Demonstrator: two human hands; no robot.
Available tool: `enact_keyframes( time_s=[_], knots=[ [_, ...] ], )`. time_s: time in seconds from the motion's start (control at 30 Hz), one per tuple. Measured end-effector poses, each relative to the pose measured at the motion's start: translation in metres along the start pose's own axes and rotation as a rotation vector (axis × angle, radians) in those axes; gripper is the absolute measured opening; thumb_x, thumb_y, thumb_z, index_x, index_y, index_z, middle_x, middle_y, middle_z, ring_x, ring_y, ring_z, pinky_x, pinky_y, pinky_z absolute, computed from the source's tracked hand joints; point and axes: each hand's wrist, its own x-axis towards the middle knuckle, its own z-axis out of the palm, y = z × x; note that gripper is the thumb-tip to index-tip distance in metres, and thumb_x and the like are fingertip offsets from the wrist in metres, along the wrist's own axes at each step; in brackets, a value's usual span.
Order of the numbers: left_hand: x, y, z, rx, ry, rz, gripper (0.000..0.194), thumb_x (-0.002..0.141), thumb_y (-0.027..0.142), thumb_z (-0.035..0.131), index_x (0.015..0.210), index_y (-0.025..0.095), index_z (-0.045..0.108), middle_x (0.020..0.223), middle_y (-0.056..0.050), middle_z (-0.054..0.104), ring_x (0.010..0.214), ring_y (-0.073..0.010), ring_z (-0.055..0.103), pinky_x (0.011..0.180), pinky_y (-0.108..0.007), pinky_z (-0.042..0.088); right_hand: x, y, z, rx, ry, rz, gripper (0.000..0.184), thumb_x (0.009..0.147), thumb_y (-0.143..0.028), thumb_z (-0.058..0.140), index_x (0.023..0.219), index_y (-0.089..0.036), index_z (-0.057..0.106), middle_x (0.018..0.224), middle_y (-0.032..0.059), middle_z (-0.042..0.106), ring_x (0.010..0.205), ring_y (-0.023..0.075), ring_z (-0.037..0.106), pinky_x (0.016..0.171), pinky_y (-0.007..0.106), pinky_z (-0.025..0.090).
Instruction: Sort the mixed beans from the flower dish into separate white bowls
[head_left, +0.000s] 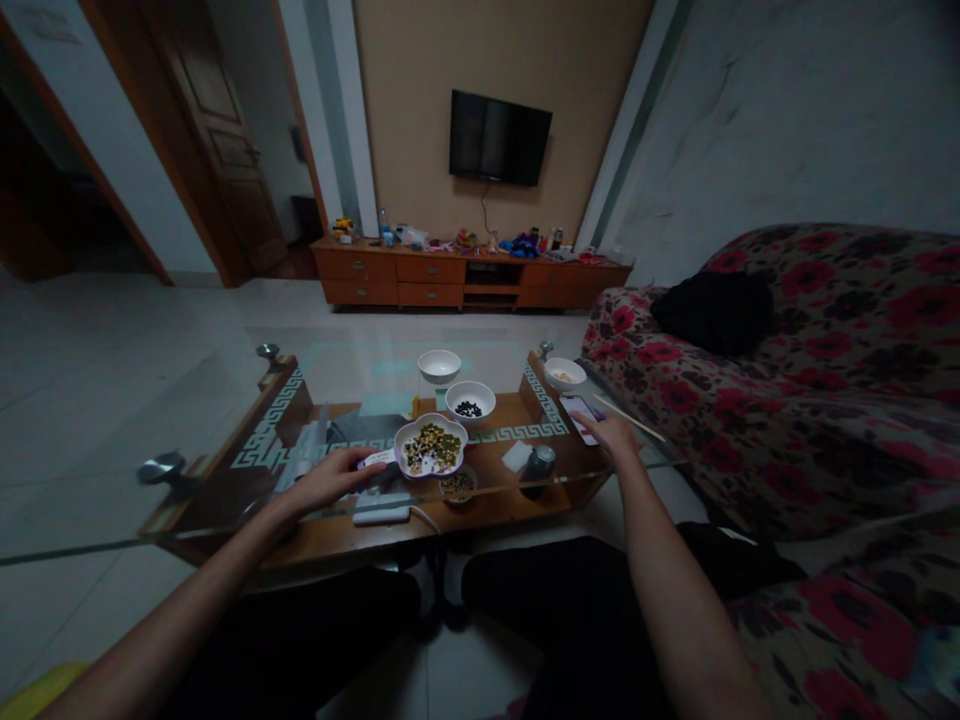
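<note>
My left hand (346, 472) is closed at the end of a small flat white-and-purple piece (377, 460), fingers above and below it. This piece meets the left side of a flower-shaped bowl (400, 462) with a purple rim; whether they are joined I cannot tell. Mixed beans and grains (433, 448) in green, yellow and black lie in the bowl. My right hand (611, 435) is over a phone (579, 418) with a lit screen, fingers reaching onto it and not wrapped round it. Behind the flower bowl stands a white bowl (480, 388) of black beans.
The glass table (352, 365) also carries a white bowl (439, 367) at the back, another bowl (565, 374) with pale contents at right, chopsticks (630, 418) and a dark can (538, 470). A flowered sofa (795, 400) borders the right. A cabinet (427, 282) stands beyond.
</note>
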Motion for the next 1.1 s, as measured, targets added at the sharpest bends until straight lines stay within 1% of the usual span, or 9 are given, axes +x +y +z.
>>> enact_keyframes(
  time_s=[0.17,0.3,0.5,0.57,0.63,0.73,0.83,1.0,1.1],
  knots=[
    [-0.001,-0.001,0.000,0.009,-0.001,-0.017,0.076,0.085,0.083,0.054,0.109,0.012,0.068,0.084,-0.006,0.061,0.071,-0.0150,0.049,0.061,-0.026,0.037,0.000,-0.011,0.001,-0.051,-0.012,0.018,0.091,0.070,-0.082,0.072,0.135,-0.018,0.068,0.135,0.0272,0.066,0.125,0.0467,0.060,0.102,0.066,0.044],
    [-0.001,-0.001,0.000,0.012,-0.011,-0.013,0.074,0.087,0.081,0.054,0.110,0.012,0.068,0.079,-0.004,0.056,0.067,-0.0132,0.044,0.058,-0.025,0.033,-0.004,-0.013,-0.002,-0.107,-0.028,0.001,0.090,0.075,-0.082,0.067,0.139,-0.019,0.064,0.139,0.0253,0.064,0.131,0.0457,0.056,0.105,0.067,0.043],
    [0.000,-0.001,0.000,-0.023,-0.002,-0.005,0.071,0.086,0.079,0.058,0.107,0.012,0.069,0.082,-0.005,0.060,0.071,-0.0148,0.048,0.062,-0.027,0.037,-0.011,-0.017,-0.012,-0.135,-0.022,-0.009,0.081,0.086,-0.081,0.053,0.133,-0.016,0.068,0.136,0.0278,0.065,0.132,0.0475,0.056,0.105,0.068,0.041],
    [-0.002,0.000,0.001,-0.026,0.023,-0.002,0.072,0.086,0.078,0.061,0.113,0.011,0.070,0.088,-0.007,0.064,0.074,-0.0164,0.052,0.064,-0.028,0.040,-0.012,-0.019,-0.012,-0.073,0.017,-0.012,0.073,0.096,-0.071,0.042,0.131,-0.011,0.068,0.129,0.0296,0.067,0.125,0.0453,0.061,0.103,0.063,0.045],
    [-0.005,0.001,0.003,-0.029,0.080,-0.018,0.078,0.084,0.076,0.063,0.130,0.013,0.066,0.104,-0.011,0.068,0.081,-0.0184,0.057,0.066,-0.029,0.043,-0.013,-0.025,-0.009,0.037,0.072,-0.025,0.060,0.102,-0.051,0.036,0.128,-0.006,0.067,0.119,0.0291,0.071,0.112,0.0387,0.068,0.096,0.051,0.050],
    [-0.012,0.001,0.010,-0.015,0.162,-0.072,0.084,0.085,0.077,0.061,0.143,0.015,0.058,0.118,-0.013,0.068,0.086,-0.0205,0.061,0.071,-0.032,0.049,-0.022,-0.043,-0.002,0.211,0.212,-0.242,0.045,0.100,-0.034,0.038,0.123,-0.011,0.069,0.105,0.0209,0.075,0.097,0.0313,0.070,0.087,0.042,0.051],
    [-0.018,0.003,0.015,0.003,0.249,-0.094,0.086,0.087,0.078,0.059,0.147,0.017,0.054,0.132,-0.015,0.064,0.096,-0.0241,0.064,0.082,-0.038,0.054,-0.047,-0.071,-0.007,0.378,0.264,-0.546,0.038,0.097,-0.035,0.045,0.116,-0.018,0.073,0.106,0.0146,0.075,0.097,0.0293,0.069,0.085,0.039,0.052],
    [-0.025,0.009,0.015,0.089,0.294,-0.040,0.085,0.089,0.077,0.058,0.148,0.018,0.052,0.147,-0.016,0.055,0.128,-0.0302,0.056,0.111,-0.045,0.046,-0.094,-0.119,-0.025,0.485,0.196,-0.872,0.031,0.097,-0.035,0.053,0.107,-0.024,0.080,0.104,0.0096,0.075,0.099,0.0257,0.069,0.090,0.038,0.052],
    [-0.024,0.009,0.011,0.116,0.306,-0.027,0.084,0.091,0.078,0.052,0.148,0.017,0.052,0.147,-0.018,0.055,0.128,-0.0310,0.057,0.112,-0.048,0.046,-0.110,-0.138,-0.018,0.437,0.122,-0.994,0.027,0.097,-0.033,0.057,0.107,-0.026,0.082,0.101,0.0085,0.077,0.096,0.0251,0.070,0.088,0.038,0.051]
  ],
)
